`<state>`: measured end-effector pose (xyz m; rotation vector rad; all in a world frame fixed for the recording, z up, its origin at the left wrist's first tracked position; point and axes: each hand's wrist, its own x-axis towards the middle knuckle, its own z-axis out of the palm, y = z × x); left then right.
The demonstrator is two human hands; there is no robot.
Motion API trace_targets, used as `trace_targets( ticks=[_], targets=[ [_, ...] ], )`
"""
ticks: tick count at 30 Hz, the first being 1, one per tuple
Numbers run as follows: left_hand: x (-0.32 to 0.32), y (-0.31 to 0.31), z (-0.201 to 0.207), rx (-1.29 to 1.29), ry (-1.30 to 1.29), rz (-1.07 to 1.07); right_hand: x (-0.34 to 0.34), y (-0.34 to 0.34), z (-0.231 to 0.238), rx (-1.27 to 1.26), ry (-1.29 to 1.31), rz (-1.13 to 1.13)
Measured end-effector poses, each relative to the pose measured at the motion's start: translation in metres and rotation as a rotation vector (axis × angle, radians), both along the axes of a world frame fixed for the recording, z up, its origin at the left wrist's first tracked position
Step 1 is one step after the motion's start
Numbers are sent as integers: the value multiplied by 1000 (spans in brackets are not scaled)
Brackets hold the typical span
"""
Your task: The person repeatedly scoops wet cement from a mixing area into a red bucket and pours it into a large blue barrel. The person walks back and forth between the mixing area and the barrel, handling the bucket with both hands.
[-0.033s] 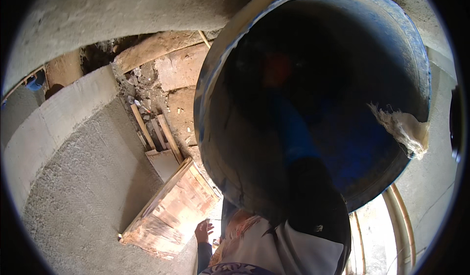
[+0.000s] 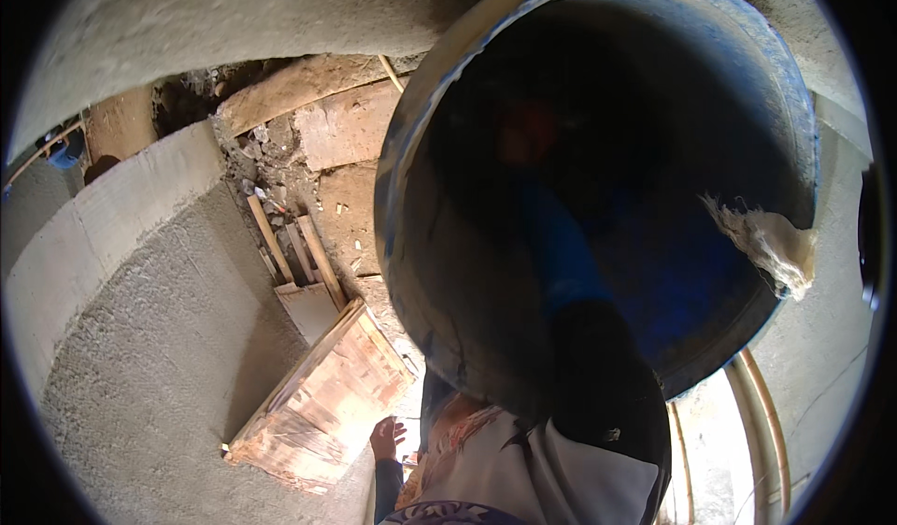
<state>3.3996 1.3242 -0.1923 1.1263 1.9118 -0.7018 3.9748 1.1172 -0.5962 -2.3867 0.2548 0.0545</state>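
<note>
Open way into the barrel (image 2: 790, 77) left of the frayed rag (image 2: 774, 247) on its edge; wooden panel (image 2: 322, 394) outside, lower left.

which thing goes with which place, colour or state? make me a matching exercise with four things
Things:
1. right hand
2. frayed cloth
3. left hand
4. wooden panel

Descriptions:
A. off-white, at the right side of the barrel's rim
B. pale brown and flat-sided
C. in deep shadow inside the barrel
D. outside the barrel, fingers spread

Pairs: 1-C, 2-A, 3-D, 4-B
</note>
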Motion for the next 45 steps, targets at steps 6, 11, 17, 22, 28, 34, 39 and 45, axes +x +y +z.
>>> trace_targets(
  ticks=[6,11,17,22,28,34,39,45],
  targets=[
    [-35,-5,-51,-109,-147,10,8,-32,47,68,-20,268],
    [-48,-29,-79,-63,-230,94,33,-66,124,149,21,615],
    [-56,-23,-132,15,-414,146,46,-90,257,257,343,603],
    [-50,-27,-152,86,-462,149,47,-95,405,397,579,302],
    [-64,-45,-192,162,-598,155,23,-90,536,586,267,344],
    [-102,-93,-236,468,-707,165,18,-98,637,484,12,548],
    [-96,-171,-207,709,-516,170,-18,-90,716,664,3,458],
    [-133,-267,-186,727,-543,416,-69,-54,774,730,-150,702]
  ],
)
